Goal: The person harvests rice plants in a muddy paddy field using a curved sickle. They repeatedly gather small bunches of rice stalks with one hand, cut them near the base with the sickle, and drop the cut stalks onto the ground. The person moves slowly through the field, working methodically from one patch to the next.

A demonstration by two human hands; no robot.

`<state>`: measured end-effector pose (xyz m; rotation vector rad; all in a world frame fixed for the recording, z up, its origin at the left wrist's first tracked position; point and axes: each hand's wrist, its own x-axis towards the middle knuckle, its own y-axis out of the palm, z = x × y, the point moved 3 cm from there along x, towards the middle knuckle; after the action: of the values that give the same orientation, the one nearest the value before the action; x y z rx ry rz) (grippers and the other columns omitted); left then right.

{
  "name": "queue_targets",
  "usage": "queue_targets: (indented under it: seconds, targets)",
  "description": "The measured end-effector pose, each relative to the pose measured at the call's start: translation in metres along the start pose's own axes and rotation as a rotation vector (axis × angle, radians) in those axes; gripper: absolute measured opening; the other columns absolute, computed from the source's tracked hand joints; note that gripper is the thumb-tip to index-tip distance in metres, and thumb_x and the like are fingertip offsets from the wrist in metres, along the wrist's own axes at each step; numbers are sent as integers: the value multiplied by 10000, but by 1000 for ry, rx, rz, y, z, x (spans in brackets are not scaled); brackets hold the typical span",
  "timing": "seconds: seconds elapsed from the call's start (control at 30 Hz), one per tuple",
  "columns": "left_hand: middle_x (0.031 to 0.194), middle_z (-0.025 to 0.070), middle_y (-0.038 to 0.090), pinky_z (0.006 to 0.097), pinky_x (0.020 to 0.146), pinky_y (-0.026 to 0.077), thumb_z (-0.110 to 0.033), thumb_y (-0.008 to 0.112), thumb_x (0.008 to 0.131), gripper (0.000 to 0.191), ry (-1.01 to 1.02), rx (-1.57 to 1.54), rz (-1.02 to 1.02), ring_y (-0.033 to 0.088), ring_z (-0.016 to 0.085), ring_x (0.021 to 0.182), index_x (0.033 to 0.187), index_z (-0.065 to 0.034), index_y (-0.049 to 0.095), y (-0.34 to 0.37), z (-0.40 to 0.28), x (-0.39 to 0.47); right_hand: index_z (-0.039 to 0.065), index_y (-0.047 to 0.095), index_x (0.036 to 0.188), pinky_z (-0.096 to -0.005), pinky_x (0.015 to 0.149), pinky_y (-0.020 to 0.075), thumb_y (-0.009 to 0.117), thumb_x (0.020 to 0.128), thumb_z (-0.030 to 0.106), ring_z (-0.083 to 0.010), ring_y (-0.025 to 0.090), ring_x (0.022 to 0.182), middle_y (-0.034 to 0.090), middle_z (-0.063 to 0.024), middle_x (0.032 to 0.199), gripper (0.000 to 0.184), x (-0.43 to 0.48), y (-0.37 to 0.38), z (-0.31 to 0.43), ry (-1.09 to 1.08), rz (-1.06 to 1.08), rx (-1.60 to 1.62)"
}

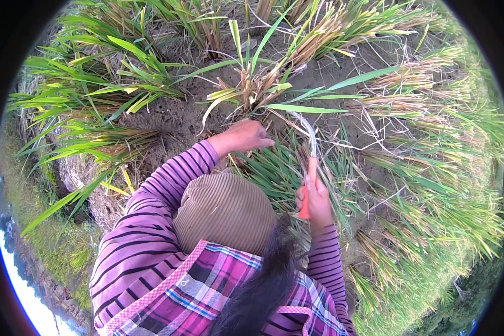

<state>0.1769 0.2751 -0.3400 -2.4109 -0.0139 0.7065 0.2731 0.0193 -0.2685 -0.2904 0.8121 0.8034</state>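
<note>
My right hand is wrapped around the orange handle of a sickle. Its curved grey metal blade reaches up and left, and the tip is hidden behind a long green leaf. My left hand is low over the soil at the base of a cropped clump of rice-like grass. Its thumb points right and its other fingers are mostly hidden, so whether it holds stems cannot be told. Loose green blades lie on the ground between both hands.
Uncut green tufts stand at the left, with more stubble clumps in rows at the right. Dark bare soil shows between them. Brown corduroy cloth, a plaid garment and dark hair fill the bottom middle.
</note>
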Motion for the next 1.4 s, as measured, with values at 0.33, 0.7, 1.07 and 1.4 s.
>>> queue_targets:
  seconds: [0.33, 0.7, 1.07, 1.4]
  targets:
    - [1306, 197, 605, 425, 1026, 481, -371, 833, 781, 841, 214, -224, -620, 583, 380, 1209, 1451, -73, 421, -46, 36, 30, 116, 440, 975, -284, 448, 401, 508, 1060, 330, -117, 448, 496, 435, 1, 650, 239, 133, 89, -54, 204, 136, 119]
    - [955, 145, 735, 390, 812, 549, -337, 769, 823, 408, 114, -416, -644, 706, 301, 865, 1155, -111, 699, -33, 60, 85, 81, 469, 1069, -302, 422, 394, 494, 1058, 307, -120, 421, 456, 438, -6, 635, 227, 166, 106, -26, 243, 164, 15]
    - [852, 65, 717, 327, 699, 546, -250, 755, 913, 270, -234, -878, -707, 670, 152, 756, 1017, -20, 661, -72, 94, 63, 105, 469, 1037, -276, 431, 388, 520, 1054, 294, -91, 418, 480, 410, 19, 648, 197, 106, 91, -28, 291, 164, 104]
    - [858, 72, 737, 329, 747, 553, -276, 738, 923, 303, -268, -836, -679, 681, 158, 774, 1012, 11, 702, -75, 80, 73, 76, 443, 987, -311, 421, 398, 502, 1060, 295, -125, 423, 449, 433, -17, 639, 239, 161, 88, -32, 339, 224, -28]
